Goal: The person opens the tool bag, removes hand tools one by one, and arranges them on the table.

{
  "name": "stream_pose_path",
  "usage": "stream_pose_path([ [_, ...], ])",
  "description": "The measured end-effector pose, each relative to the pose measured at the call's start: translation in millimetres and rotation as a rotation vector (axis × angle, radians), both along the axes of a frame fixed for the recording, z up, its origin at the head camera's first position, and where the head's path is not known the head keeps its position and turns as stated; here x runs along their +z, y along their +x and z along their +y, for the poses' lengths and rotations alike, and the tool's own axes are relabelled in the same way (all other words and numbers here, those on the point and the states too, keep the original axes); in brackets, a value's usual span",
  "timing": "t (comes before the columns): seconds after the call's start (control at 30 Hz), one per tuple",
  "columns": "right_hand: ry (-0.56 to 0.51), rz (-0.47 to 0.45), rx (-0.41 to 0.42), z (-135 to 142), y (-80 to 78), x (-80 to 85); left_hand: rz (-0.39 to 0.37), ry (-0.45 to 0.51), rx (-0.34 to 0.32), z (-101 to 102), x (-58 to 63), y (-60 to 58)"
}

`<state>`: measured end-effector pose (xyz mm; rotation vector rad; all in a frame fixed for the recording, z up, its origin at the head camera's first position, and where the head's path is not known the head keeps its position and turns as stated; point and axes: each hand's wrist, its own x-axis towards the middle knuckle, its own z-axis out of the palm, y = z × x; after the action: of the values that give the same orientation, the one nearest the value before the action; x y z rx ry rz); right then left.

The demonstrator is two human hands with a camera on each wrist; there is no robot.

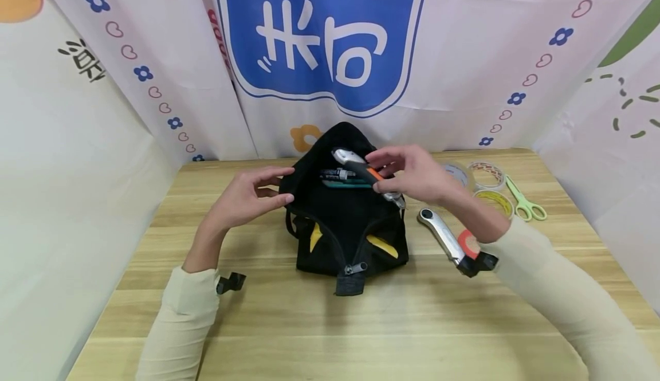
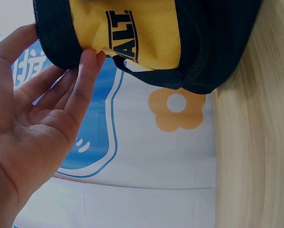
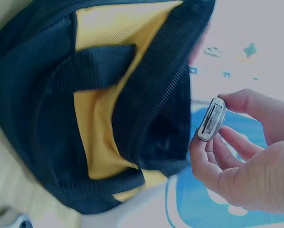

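A black and yellow tool bag (image 1: 317, 262) stands unzipped on the table, mouth spread wide. My left hand (image 1: 247, 195) pinches the bag's left rim between thumb and fingers; the left wrist view shows the bag's yellow side (image 2: 153, 33) close to these fingers. Over the opening, my right hand (image 1: 412, 175) holds a utility knife (image 1: 363, 170), silver with a black and orange grip. Its silver end (image 3: 212, 119) faces the right wrist camera. Inside the bag lie a dark marker (image 1: 336, 175) and a teal item (image 1: 346, 184), partly hidden by the knife.
Right of the bag lies a silver tool (image 1: 440, 232) with a hole at one end. Farther right are a clear tape roll (image 1: 470, 177), a white tape roll (image 1: 501, 177), a yellow-cored roll (image 1: 507, 203), a red ring (image 1: 464, 239) and green scissors (image 1: 522, 202). A printed curtain (image 1: 464, 83) hangs behind.
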<state>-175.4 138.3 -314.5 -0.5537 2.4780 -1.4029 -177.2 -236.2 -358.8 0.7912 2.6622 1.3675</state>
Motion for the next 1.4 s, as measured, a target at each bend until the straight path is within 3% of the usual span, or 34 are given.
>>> stream_pose_path([
  [0.2, -0.007, -0.028, -0.105, 38.6, 15.5, 8.9, -0.004, -0.004, 0.004, 0.5, 0.7, -0.1],
  [0.4, 0.039, 0.008, -0.173, 78.4, 32.5, 2.8, -0.015, 0.0, 0.004, 0.8, 0.5, 0.9],
  [1.0, 0.163, 0.065, -0.374, 175.7, 72.8, -52.8, -0.009, 0.011, 0.0, 1.5, -1.4, 2.0],
  [1.4, 0.068, 0.029, -0.41, 215.2, 89.5, -82.9, -0.007, -0.007, 0.012, 1.3, 1.1, 2.3],
])
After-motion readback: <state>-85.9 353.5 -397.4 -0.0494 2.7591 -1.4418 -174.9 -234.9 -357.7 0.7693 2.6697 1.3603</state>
